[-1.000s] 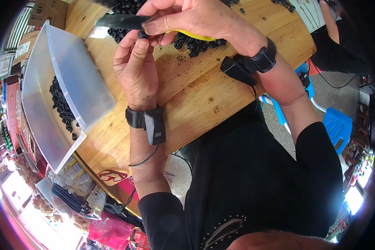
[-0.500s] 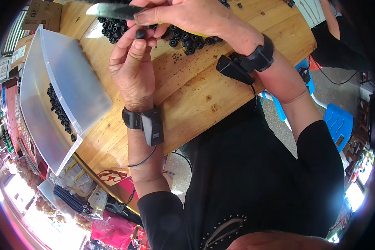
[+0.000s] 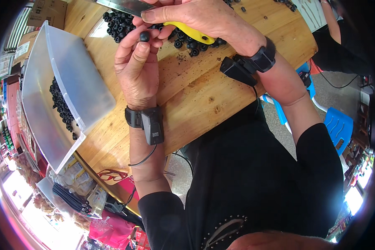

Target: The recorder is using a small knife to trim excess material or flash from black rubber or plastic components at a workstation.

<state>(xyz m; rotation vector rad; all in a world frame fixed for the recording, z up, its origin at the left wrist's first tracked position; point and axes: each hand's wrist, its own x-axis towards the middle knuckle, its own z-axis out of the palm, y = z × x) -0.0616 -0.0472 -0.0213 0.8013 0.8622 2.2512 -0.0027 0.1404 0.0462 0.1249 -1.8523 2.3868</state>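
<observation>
Pinching a small black bead-like piece (image 3: pixel 144 36) between thumb and fingertips, the left hand (image 3: pixel 138 68) holds it up just above the wooden table (image 3: pixel 196 104), close against the right hand (image 3: pixel 196 18). That right hand is closed round the yellow handle (image 3: pixel 191 33) of a knife whose flat metal blade (image 3: pixel 123 6) points off to the person's left, with its edge near the piece. The piece looks light and hard, probably rubber or plastic, so it should take a firm squeeze without crushing; being small, round and smooth, it could roll or pop out of a loose hold, and the safest place to take it is across its sides, with the fingertips clear of the blade. It is matt black, roughly round, and seems to have a rim or hole at one end, though it is too small to be sure. Many like pieces lie in a heap (image 3: pixel 121 25) on the table beyond the hands, and more sit in a clear plastic bin (image 3: pixel 71 87) tilted at the table's left edge. Both wrists carry black bands with small boxes attached.
</observation>
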